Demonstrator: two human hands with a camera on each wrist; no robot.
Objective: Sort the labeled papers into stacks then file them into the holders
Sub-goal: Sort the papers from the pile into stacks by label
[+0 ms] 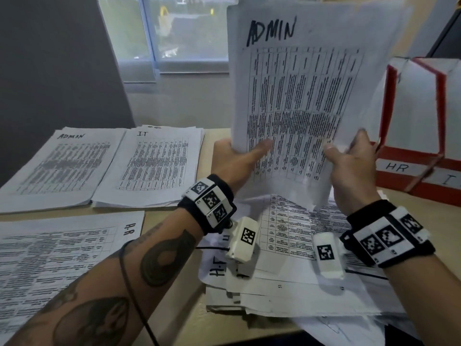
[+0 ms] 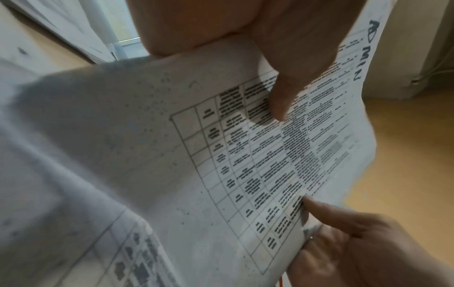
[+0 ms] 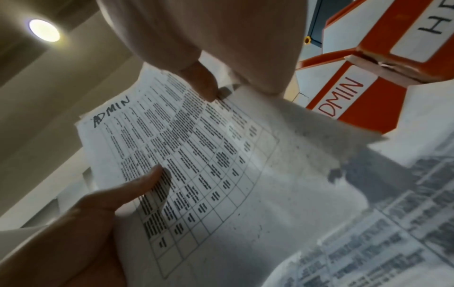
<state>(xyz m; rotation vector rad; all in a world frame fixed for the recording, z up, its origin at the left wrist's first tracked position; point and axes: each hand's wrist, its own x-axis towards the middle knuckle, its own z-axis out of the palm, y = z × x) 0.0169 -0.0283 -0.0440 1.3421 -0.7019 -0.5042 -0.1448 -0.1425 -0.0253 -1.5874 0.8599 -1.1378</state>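
A sheaf of sheets headed ADMIN (image 1: pixel 294 96) is held upright above the desk (image 1: pixel 172 248), pinched along its lower edge by both hands: the left hand (image 1: pixel 239 158) is curled round the lower left corner with the thumb laid across the print, and the right hand (image 1: pixel 349 158) is closed on the lower right corner, thumb in front. Directly beneath the hands an unsorted heap of papers (image 1: pixel 287 270) is spread loosely, with an H-R heading visible on one sheet; sorting is therefore judged unfinished. To the left of the left hand, two sorted stacks are laid side by side and touching: an IT stack (image 1: pixel 154 166) nearer the hand and an ADMIN stack (image 1: pixel 62 166) beyond it. Nearer the body, below the left forearm, an H-R stack (image 1: pixel 62 245) is laid sideways. Just right of the right hand, the red and white holders (image 1: pixel 424 108) are stood, labelled HR, ADMIN and a partly hidden third. Whether anything is filed in them cannot be told; filing is judged still to be done.
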